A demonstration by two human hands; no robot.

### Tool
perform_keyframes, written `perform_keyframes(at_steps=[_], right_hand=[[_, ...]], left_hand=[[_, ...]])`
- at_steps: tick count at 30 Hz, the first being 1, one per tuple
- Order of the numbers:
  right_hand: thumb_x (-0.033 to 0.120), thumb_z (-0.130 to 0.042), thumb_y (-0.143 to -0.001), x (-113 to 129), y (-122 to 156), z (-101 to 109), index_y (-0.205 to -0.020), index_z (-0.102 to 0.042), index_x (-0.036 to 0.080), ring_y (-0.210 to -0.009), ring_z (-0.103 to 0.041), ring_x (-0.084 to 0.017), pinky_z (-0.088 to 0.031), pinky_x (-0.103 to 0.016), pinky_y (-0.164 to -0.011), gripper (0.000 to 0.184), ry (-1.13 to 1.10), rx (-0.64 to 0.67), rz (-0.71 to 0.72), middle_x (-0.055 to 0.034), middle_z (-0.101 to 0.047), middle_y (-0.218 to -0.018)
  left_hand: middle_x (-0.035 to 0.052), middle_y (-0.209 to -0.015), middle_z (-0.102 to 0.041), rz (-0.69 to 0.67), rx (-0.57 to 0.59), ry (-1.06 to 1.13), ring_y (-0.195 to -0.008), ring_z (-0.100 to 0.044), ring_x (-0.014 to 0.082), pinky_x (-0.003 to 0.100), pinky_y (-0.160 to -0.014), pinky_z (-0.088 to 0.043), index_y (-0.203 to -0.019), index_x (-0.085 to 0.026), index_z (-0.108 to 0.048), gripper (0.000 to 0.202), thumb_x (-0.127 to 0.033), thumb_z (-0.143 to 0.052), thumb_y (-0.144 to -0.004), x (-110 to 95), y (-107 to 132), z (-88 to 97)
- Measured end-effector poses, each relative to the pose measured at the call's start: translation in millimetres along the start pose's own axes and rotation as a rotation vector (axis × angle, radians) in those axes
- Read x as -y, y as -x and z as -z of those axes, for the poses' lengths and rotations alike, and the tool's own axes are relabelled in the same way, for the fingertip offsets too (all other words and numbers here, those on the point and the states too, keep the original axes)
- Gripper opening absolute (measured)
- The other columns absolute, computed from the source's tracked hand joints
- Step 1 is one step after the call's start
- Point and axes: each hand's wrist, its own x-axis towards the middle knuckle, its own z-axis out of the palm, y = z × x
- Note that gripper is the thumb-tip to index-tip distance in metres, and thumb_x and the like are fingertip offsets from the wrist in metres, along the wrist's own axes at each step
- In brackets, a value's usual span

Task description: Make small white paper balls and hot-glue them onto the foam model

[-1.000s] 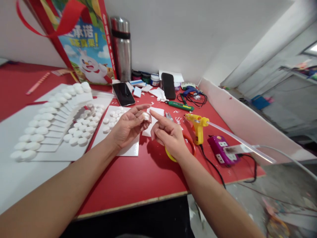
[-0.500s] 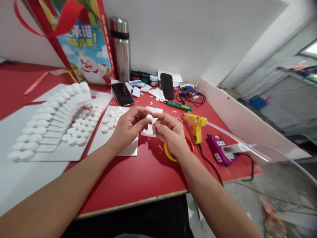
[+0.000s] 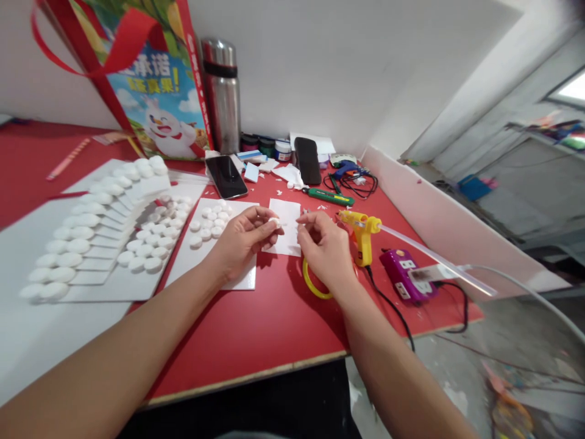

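My left hand (image 3: 247, 238) pinches a small white disc (image 3: 275, 222) between thumb and fingertips, above a white sheet of paper (image 3: 287, 210). To its right, my right hand (image 3: 323, 247) has thumb and forefinger drawn together over the paper's right edge; whether anything tiny is between them I cannot make out. A gap separates the two hands. White round pieces (image 3: 212, 219) lie on a white board (image 3: 242, 274) beside my left forearm. Partly under my right hand is a yellow ring (image 3: 315, 286).
A yellow glue gun (image 3: 363, 231) with a clear stick lies right of my hands, near a purple power strip (image 3: 406, 274). Behind are a green cutter (image 3: 329, 196), phones (image 3: 226, 177), paint jars and a steel flask (image 3: 222, 103). At left, white discs line a stepped white model (image 3: 98, 244).
My right hand has moved away to the right from my left hand, which keeps hold of the white disc. More of the paper between them now shows.
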Motion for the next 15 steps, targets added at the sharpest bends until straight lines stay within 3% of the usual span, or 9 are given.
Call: perform_keyframes(at_steps=[3, 6, 10, 15], right_hand=[[0.029, -0.056, -0.094, 7.7, 12.5, 22.6, -0.094, -0.064, 0.016, -0.066, -0.061, -0.02, -0.039, -0.032, -0.062, 0.016, 0.561, 0.081, 0.01, -0.0091, -0.07, -0.084], [0.035, -0.056, -0.096, 11.2, 28.9, 41.0, -0.101, -0.065, 0.011, -0.083, -0.067, -0.03, -0.044, -0.036, -0.07, 0.026, 0.924, 0.216, 0.025, -0.0194, -0.069, -0.097], [0.029, -0.057, -0.093, 6.4, 38.7, 44.3, -0.112, -0.062, 0.007, -0.093, -0.068, -0.035, -0.047, -0.04, -0.079, 0.03, 1.042, 0.423, -0.052, -0.0221, -0.067, -0.098], [0.03, -0.056, -0.09, 7.2, 22.4, 37.0, -0.121, -0.055, 0.005, -0.089, -0.073, -0.038, -0.045, -0.038, -0.067, 0.04, 0.991, 0.456, -0.293, -0.0247, -0.071, -0.099]], left_hand=[[0.0102, -0.088, -0.077, 0.09, -0.026, 0.135, -0.066, -0.063, 0.0076, 0.016, -0.061, -0.048, -0.093, -0.012, -0.069, 0.027, -0.016, -0.087, -0.073, -0.2, -1.0, 1.0], [0.0127, -0.095, -0.078, 0.158, -0.051, 0.21, -0.07, -0.066, 0.0077, 0.017, -0.067, -0.054, -0.094, -0.01, -0.072, 0.027, -0.009, -0.087, -0.071, -0.3, -2.0, 3.1], [0.0118, -0.096, -0.077, 0.206, -0.047, 0.256, -0.072, -0.069, 0.0082, 0.017, -0.069, -0.057, -0.092, -0.009, -0.075, 0.024, -0.003, -0.084, -0.071, -0.9, -2.0, 3.5], [0.0065, -0.086, -0.074, 0.201, -0.009, 0.249, -0.067, -0.067, 0.007, 0.015, -0.063, -0.057, -0.089, -0.008, -0.076, 0.019, -0.004, -0.084, -0.073, -1.9, -1.4, 3.9]])
